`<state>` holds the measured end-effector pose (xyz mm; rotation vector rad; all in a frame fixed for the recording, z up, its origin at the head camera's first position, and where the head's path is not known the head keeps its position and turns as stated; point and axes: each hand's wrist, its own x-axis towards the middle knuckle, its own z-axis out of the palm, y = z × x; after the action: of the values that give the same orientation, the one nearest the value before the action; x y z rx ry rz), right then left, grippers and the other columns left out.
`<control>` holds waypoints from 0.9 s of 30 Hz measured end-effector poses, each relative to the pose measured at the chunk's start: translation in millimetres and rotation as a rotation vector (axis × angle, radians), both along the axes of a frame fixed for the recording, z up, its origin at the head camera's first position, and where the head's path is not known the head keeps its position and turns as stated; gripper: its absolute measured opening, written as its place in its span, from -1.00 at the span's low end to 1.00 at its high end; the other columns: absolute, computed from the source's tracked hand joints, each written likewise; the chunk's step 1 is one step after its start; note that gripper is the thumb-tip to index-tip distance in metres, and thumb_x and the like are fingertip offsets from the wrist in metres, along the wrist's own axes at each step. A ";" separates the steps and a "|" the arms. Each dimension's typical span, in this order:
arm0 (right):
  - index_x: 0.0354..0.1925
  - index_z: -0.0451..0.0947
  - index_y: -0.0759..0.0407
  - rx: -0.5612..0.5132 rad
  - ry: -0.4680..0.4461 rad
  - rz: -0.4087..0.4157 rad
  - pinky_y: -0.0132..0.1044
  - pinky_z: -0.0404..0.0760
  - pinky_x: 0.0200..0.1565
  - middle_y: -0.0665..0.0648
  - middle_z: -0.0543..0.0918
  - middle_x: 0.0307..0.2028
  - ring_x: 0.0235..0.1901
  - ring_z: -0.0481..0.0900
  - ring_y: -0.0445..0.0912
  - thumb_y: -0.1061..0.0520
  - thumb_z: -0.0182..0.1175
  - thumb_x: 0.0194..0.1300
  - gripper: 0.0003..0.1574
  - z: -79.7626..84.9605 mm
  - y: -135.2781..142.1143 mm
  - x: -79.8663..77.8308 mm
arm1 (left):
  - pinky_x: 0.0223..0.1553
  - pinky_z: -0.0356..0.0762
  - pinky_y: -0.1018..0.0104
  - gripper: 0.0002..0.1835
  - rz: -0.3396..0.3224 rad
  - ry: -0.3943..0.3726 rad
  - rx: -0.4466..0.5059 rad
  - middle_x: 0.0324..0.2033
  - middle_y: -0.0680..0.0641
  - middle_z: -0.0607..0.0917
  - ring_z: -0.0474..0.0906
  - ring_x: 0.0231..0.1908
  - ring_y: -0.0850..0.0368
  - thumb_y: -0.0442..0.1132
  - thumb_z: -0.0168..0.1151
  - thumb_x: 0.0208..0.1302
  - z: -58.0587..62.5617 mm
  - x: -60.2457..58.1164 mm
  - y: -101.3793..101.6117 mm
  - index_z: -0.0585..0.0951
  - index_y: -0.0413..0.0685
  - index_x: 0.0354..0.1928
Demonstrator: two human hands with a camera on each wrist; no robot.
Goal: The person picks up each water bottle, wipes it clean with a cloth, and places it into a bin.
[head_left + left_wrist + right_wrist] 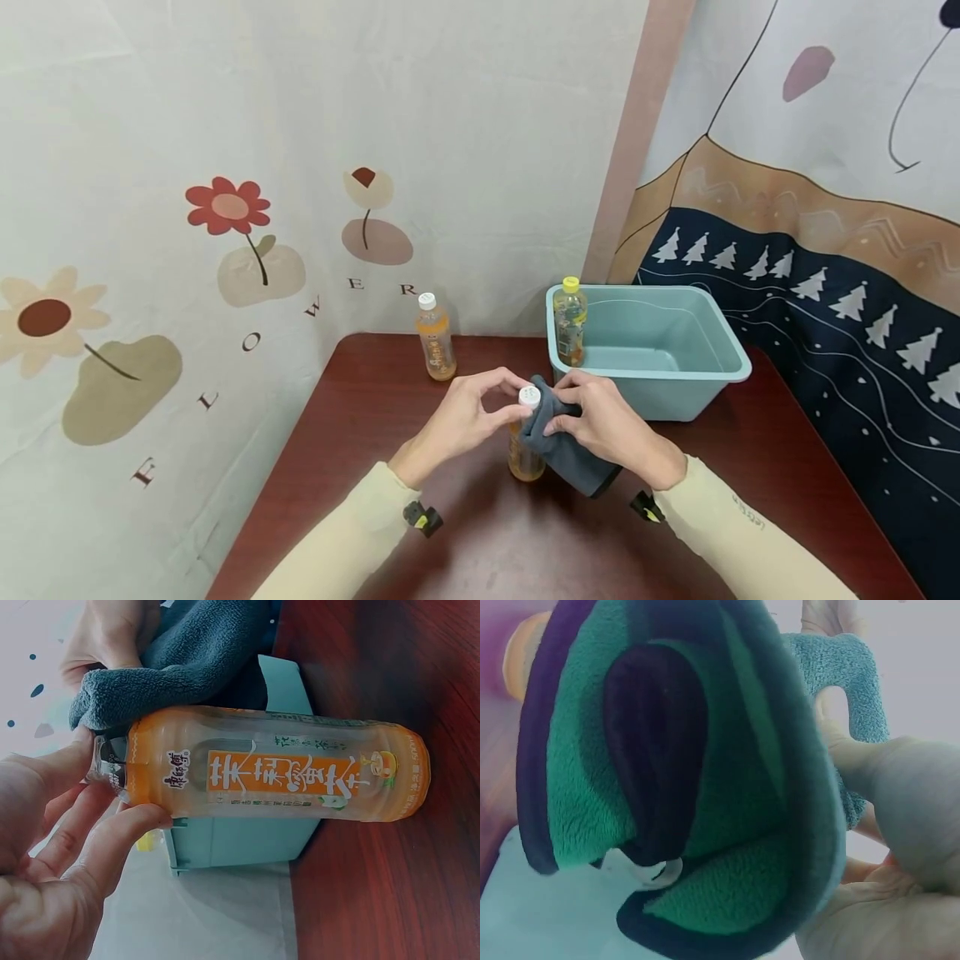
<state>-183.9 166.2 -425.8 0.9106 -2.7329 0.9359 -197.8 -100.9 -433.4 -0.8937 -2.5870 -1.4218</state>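
Note:
An orange-labelled plastic drink bottle (527,460) with a white cap (529,397) stands upright on the table. My left hand (467,415) holds it near the top, thumb and fingers around the neck just below the cap in the left wrist view. My right hand (603,421) pinches a dark grey-blue towel (576,460) against the bottle's upper right side. The towel's loose end hangs down beside the bottle. In the right wrist view, folds of the towel (727,787) with a dark edging fill much of the picture and hide most of the bottle.
Another orange-labelled bottle (437,340) with a white cap stands at the back of the dark red table (360,433). A pale blue-green tub (675,392) sits at the back right. Inside its left end is a yellow-capped bottle (570,321). Printed cloth (480,150) hangs behind.

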 end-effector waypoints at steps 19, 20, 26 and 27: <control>-0.23 0.98 0.00 0.072 -0.173 0.033 -0.41 0.71 -0.21 0.01 0.82 -0.21 -0.16 0.79 -0.16 0.24 0.72 0.34 -0.87 -74.4 3.1 -10.1 | 0.32 0.81 -0.12 -0.72 0.003 0.011 0.005 0.00 0.13 0.95 0.89 0.11 0.05 -0.14 0.67 0.50 0.2 2.5 -0.1 0.85 0.22 0.16; -0.25 0.98 0.00 0.076 -0.183 0.042 -0.42 0.69 -0.22 0.01 0.82 -0.22 -0.17 0.78 -0.17 0.25 0.72 0.33 -0.86 -79.3 2.8 -10.6 | 0.32 0.81 -0.10 -0.72 0.003 0.005 0.001 0.00 0.14 0.95 0.89 0.12 0.07 -0.13 0.67 0.50 -0.3 2.3 0.0 0.85 0.23 0.17; -0.26 0.99 0.03 0.116 -0.180 0.071 -0.45 0.56 -0.31 0.03 0.88 -0.31 -0.24 0.80 -0.20 0.27 0.74 0.27 -0.85 -96.2 -0.1 -13.1 | 0.32 0.81 -0.12 -0.71 -0.007 -0.007 0.006 0.01 0.13 0.95 0.88 0.11 0.12 -0.12 0.66 0.51 -0.1 1.8 1.0 0.84 0.23 0.19; -0.26 0.99 0.03 0.122 -0.173 0.072 -0.45 0.55 -0.32 0.03 0.89 -0.32 -0.24 0.80 -0.18 0.27 0.74 0.27 -0.84 -97.5 -0.5 -13.7 | 0.31 0.81 -0.11 -0.71 -0.006 -0.006 0.006 0.01 0.13 0.95 0.88 0.10 0.12 -0.13 0.66 0.51 0.2 1.6 1.0 0.84 0.23 0.19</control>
<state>-197.6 165.8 -523.3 0.9982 -2.9501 0.9085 -196.2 -99.9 -433.2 -0.8980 -2.5858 -1.4349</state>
